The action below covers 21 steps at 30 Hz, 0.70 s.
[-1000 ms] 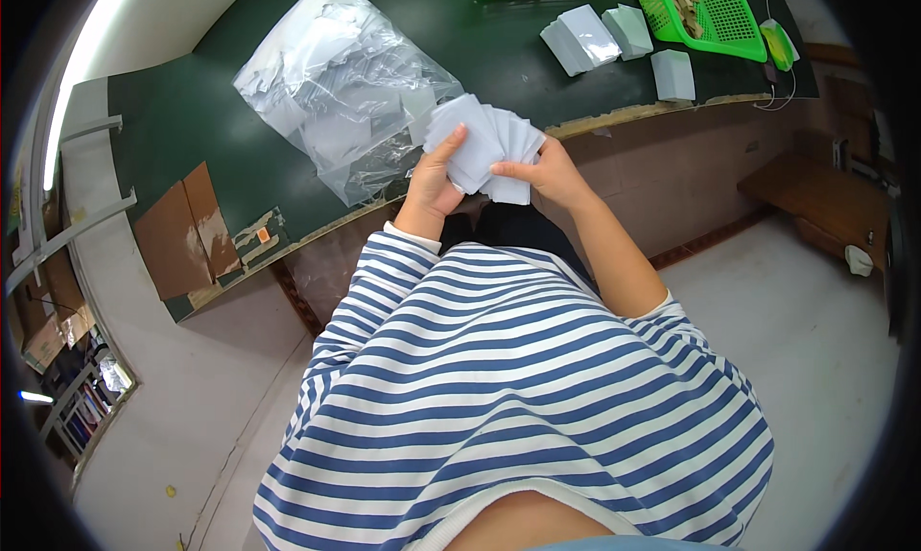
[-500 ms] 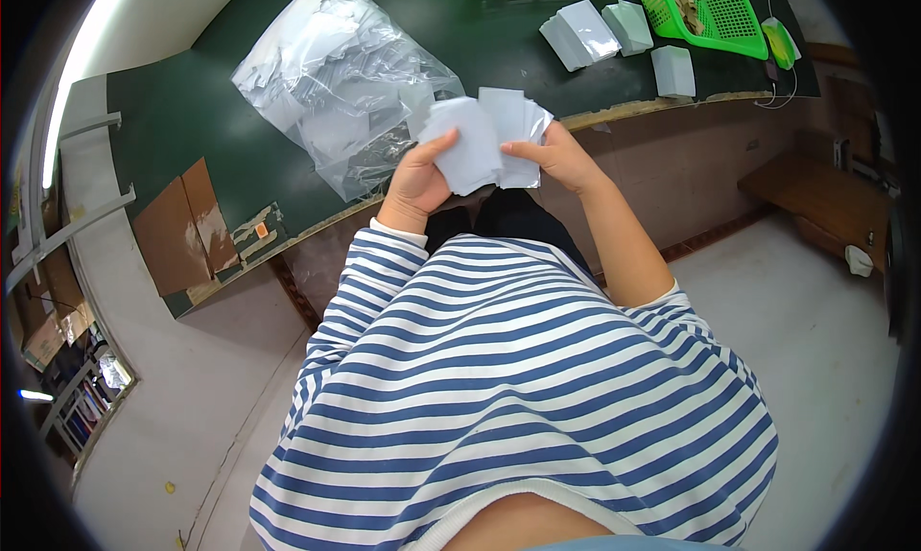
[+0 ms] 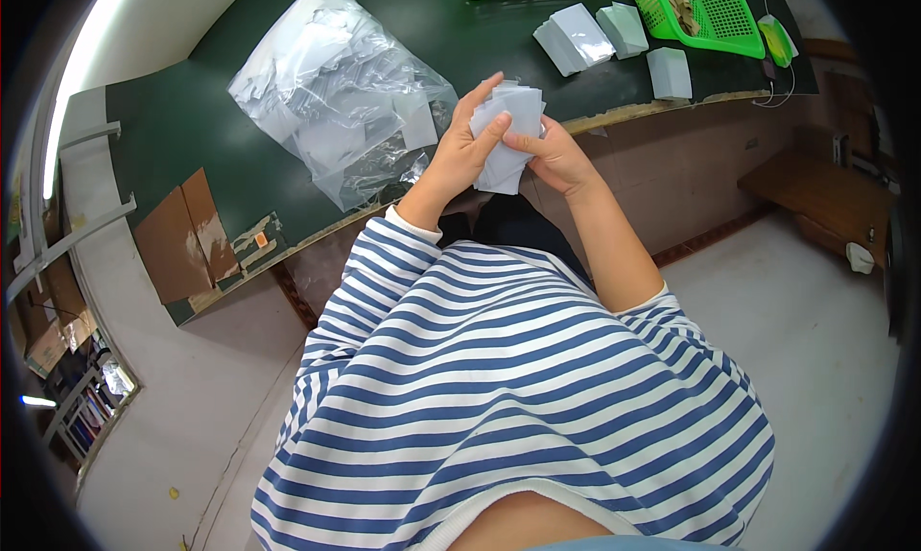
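Head view. Landmark: the clear plastic bag of white pieces, lying on the green table.

Loose stack of white cards: just right of the bag, at the table's near edge, held between both hands. Edges ragged, some cards angled past their neighbours.

Left hand: on the bag side of the stack, thumb laid on the top face, index finger along the far left edge. Right hand: on the side away from the bag, thumb on the face near the right edge, other fingers mostly hidden behind. Both grips narrow, closed on the same stack; how hard they press, cannot tell.

Handling, by judgement: light overall; each piece thin, flat, fairly stiff, likely to flex a little and spring back. Faces look smooth, so cards probably slide over one another; a loose pinch could let the middle ones slip out. Corners would bend or crease before anything broke. Best hold: both long edges, thumbs on top, fingers supporting underneath, even pressure, no squeezing at a single corner.

Well right of the bag: a glossy-faced stack, a smaller pale stack, a separate white block. Exact material: cannot tell.
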Motion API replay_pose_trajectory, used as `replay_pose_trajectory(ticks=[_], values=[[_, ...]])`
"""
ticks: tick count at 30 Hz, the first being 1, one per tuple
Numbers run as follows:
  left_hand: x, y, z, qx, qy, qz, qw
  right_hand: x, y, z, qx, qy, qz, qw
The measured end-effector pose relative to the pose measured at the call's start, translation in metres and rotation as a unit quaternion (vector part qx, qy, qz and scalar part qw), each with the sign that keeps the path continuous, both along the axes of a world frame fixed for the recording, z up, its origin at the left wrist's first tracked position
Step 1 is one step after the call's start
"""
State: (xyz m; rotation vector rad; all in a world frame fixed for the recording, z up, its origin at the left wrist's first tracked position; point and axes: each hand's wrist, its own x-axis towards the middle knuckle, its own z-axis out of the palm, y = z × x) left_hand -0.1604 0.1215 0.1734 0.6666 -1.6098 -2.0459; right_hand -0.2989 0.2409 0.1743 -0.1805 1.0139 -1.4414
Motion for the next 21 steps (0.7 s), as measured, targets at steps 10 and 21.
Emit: replay_pose_trajectory(ticks=[10,21], values=[[-0.006,0.026,0.015,0.138,-0.06,0.066,0.986,-0.015,-0.003,-0.022,-0.042,0.049,-0.103,0.993],[-0.04,-0.023,-0.045,-0.437,-0.112,0.024,0.892,-0.053,-0.033,-0.08,-0.092,0.586,-0.139,0.793]])
